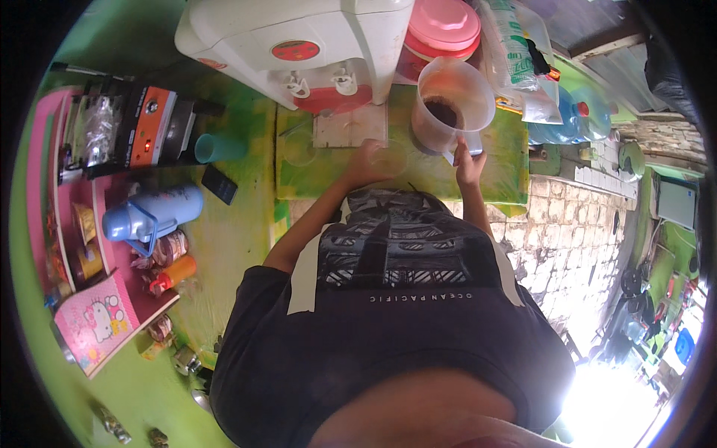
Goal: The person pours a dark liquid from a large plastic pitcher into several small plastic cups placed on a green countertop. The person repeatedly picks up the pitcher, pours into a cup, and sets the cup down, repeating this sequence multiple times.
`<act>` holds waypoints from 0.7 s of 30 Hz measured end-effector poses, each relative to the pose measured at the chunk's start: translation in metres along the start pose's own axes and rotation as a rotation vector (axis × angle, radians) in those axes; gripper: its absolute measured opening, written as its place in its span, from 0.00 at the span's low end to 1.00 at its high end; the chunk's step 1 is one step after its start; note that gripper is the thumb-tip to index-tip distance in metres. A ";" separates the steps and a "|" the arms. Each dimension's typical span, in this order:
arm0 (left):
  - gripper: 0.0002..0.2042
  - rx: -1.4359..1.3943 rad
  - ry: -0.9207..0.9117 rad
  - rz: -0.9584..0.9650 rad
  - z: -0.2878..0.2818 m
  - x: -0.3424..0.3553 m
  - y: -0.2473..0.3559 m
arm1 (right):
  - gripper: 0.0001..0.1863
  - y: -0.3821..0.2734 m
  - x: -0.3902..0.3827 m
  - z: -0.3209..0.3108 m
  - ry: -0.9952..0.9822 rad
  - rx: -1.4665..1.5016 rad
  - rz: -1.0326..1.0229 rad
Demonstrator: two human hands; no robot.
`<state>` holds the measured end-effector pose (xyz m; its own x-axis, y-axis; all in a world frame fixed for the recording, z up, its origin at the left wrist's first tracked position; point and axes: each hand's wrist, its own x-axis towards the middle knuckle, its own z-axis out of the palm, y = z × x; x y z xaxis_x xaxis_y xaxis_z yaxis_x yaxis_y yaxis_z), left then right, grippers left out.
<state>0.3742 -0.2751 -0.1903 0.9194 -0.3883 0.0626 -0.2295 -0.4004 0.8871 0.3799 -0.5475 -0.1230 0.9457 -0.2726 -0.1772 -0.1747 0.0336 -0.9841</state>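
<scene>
A translucent plastic pitcher (pixel 435 136) with dark brown liquid (pixel 442 112) in its bottom stands at the right part of the green-covered table (pixel 500 175). My right hand (pixel 469 163) is closed round its handle. At the table's near edge, left of the pitcher, my left hand (pixel 364 164) curves round the side of a clear cup (pixel 391 160). The cup is see-through and faint, so what it holds cannot be made out. Another clear cup (pixel 300 148) stands farther left on the table.
A white water dispenser (pixel 254 33) with two taps stands behind the table. Pink and red lidded containers (pixel 445 26) and large blue water bottles (pixel 571 119) are at the back right. On the left are a teal cup (pixel 213 148), a phone (pixel 219 184) and a blue thermos (pixel 160 211).
</scene>
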 end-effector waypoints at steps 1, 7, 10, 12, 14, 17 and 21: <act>0.44 -0.055 0.025 -0.006 -0.001 0.000 0.005 | 0.12 -0.003 -0.003 -0.001 0.043 0.035 -0.064; 0.43 -0.376 -0.036 -0.129 -0.016 -0.002 0.051 | 0.17 -0.033 -0.022 -0.017 0.094 -0.127 -0.188; 0.44 -0.124 -0.019 -0.055 -0.028 0.000 0.068 | 0.17 -0.055 -0.023 -0.031 0.103 -0.300 -0.180; 0.43 -0.189 -0.007 -0.069 -0.034 0.001 0.076 | 0.18 -0.068 -0.027 -0.039 0.087 -0.259 -0.175; 0.42 -0.252 -0.003 -0.070 -0.040 0.004 0.083 | 0.18 -0.081 -0.031 -0.045 0.071 -0.283 -0.167; 0.40 -0.321 -0.013 -0.031 -0.047 0.009 0.097 | 0.19 -0.107 -0.038 -0.060 -0.028 -0.299 -0.205; 0.38 -0.211 -0.012 0.082 -0.056 0.019 0.117 | 0.19 -0.154 -0.051 -0.081 -0.095 -0.526 -0.359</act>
<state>0.3827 -0.2833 -0.0599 0.8964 -0.4224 0.1342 -0.2302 -0.1851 0.9554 0.3366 -0.6164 0.0386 0.9863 -0.0916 0.1373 0.0691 -0.5266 -0.8473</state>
